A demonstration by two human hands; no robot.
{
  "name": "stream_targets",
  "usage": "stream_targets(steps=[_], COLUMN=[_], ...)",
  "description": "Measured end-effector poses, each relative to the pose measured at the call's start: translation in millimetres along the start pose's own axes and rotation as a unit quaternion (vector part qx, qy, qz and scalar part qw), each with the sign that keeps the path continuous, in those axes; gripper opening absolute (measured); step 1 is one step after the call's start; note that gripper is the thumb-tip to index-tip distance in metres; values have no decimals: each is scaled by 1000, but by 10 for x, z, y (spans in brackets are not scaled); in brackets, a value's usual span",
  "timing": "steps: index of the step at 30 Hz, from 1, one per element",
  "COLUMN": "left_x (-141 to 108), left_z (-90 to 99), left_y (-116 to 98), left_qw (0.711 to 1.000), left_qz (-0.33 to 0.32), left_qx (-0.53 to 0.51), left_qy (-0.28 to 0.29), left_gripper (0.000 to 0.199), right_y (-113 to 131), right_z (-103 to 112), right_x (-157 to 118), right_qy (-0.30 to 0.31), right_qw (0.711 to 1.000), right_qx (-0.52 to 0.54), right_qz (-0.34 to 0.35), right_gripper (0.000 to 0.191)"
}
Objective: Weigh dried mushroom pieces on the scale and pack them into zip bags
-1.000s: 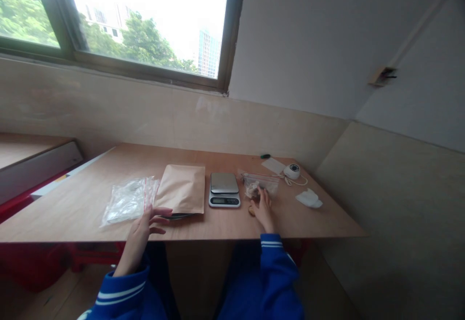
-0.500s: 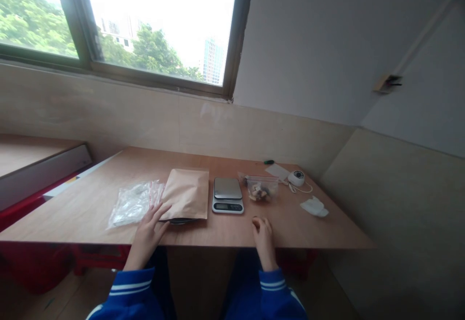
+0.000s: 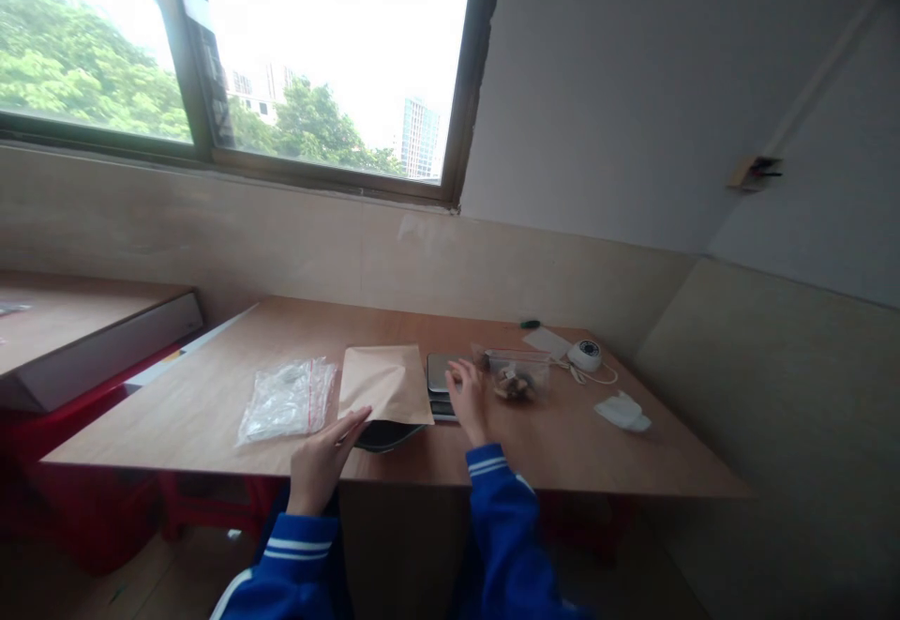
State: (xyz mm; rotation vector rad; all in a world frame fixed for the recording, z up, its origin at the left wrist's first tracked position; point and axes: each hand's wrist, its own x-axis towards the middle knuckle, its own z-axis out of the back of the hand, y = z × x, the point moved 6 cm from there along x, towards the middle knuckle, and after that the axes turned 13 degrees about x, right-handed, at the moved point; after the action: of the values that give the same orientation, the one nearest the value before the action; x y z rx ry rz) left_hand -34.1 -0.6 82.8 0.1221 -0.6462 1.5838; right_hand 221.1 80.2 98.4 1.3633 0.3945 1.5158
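Note:
A brown kraft paper bag [image 3: 383, 381] lies on the table, its mouth towards me and gaping, with a dark inside. My left hand [image 3: 323, 461] grips the bag's near left edge, fingers along the top. My right hand [image 3: 470, 400] is over the kitchen scale [image 3: 437, 373], fingers curled together. Something small and brownish shows at its fingertips, too small to name. The hand and the bag's right edge partly cover the scale and its display. Right of it stands a clear zip bag [image 3: 517, 381] with brown and pale pieces inside.
Clear plastic zip bags [image 3: 285, 400] lie left of the paper bag. At the right are a white dome camera [image 3: 585, 355] with its cable, a white card [image 3: 547, 342], a crumpled white tissue [image 3: 622, 411] and a green-handled tool [image 3: 530, 325]. A window is ahead.
My right hand has moved from the table's near edge up and left over the scale. My left hand has shifted right with the paper bag, whose mouth gapes wider and which now overlaps the scale.

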Motion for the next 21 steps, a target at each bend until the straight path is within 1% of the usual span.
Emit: stream_targets(steps=[1,2,3,4,5,7,9,11,12,14,18,19,21], left_x=[21,47,77,106,130,154,134,82,51,-12,-111,-130,-164], left_z=[69,137,197,246,289,363,410,416,405,360,261,251,255], left_y=[-33,-71,-118,-171,-224,-315,-362,-375,-375,-379,-445,-465,-490], left_qw=[999,998,996,995,994,992,989,985,984,982,986,987,989], left_qz=[26,50,67,79,89,108,138,166,177,187,155,144,132], left_qx=[24,42,55,62,66,67,53,26,11,-14,-48,-50,-43], left_qy=[5,6,4,4,1,-13,-26,-30,-31,-31,-38,-42,-53], left_gripper=[28,27,27,27,27,29,28,26,26,26,25,24,23], right_y=[176,352,544,752,941,1106,1108,1042,1001,901,707,674,643], right_z=[-13,-42,-98,-195,-295,-403,-442,-446,-447,-455,-545,-604,-771], right_x=[-167,-341,-507,-661,-806,-959,-998,-1007,-1011,-1002,-863,-800,-658], right_qy=[-31,-44,-27,33,103,162,185,200,207,216,215,218,230], right_qw=[998,992,985,975,958,947,949,953,956,965,975,975,973], right_qx=[50,100,134,151,145,106,70,52,44,14,-49,-44,-12], right_qz=[33,62,102,161,225,257,245,221,205,150,35,21,18], right_gripper=[24,27,28,27,26,31,37,40,40,39,32,31,31])
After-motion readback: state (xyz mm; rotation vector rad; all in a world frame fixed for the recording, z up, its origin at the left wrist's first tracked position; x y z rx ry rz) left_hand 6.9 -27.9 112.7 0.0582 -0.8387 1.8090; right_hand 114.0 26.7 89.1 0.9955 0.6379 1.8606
